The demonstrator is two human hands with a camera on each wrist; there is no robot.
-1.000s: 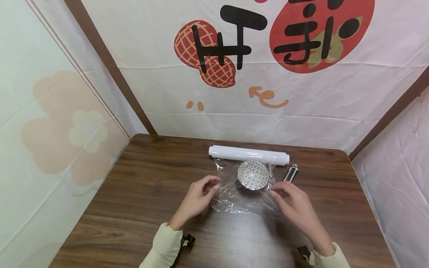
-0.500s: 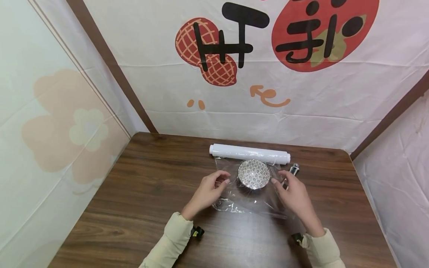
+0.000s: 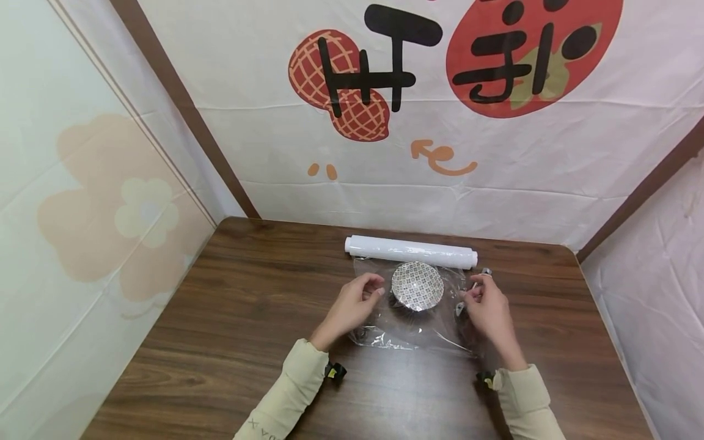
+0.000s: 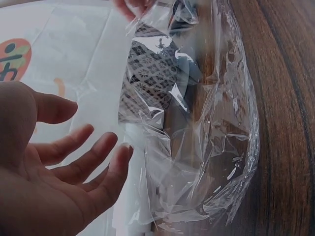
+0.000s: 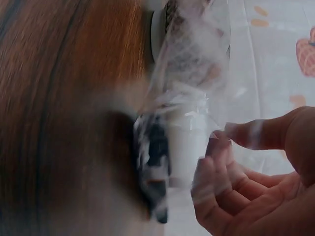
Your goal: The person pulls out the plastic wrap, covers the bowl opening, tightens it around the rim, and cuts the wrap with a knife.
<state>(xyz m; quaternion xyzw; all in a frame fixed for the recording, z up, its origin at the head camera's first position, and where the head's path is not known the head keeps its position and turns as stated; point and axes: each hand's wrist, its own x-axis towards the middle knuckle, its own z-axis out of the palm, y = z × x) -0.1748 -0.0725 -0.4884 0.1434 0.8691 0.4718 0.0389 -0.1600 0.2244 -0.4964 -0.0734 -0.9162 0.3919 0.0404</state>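
Note:
A small patterned bowl (image 3: 417, 286) stands on the table with a sheet of clear plastic wrap (image 3: 385, 338) draped over it and spreading to its sides. Left of the bowl is my left hand (image 3: 354, 304), fingers loosely bent and apart from the thumb. In the left wrist view that hand (image 4: 74, 162) holds nothing, with the wrap (image 4: 216, 162) just beyond its fingertips. My right hand (image 3: 491, 308), at the bowl's right, pinches the wrap between thumb and forefinger. Below it lies a utility knife (image 5: 152, 167), black and blurred in the right wrist view, partly hidden by the hand in the head view.
A white roll of plastic wrap (image 3: 411, 251) lies behind the bowl, near the table's back edge. The brown wooden table (image 3: 231, 318) extends to both sides. Printed cloth walls (image 3: 264, 153) enclose it at the back and sides.
My left hand has moved right and slightly forward, closer to the bowl. The right hand has shifted right and forward over the knife, drawing the wrap's edge outward.

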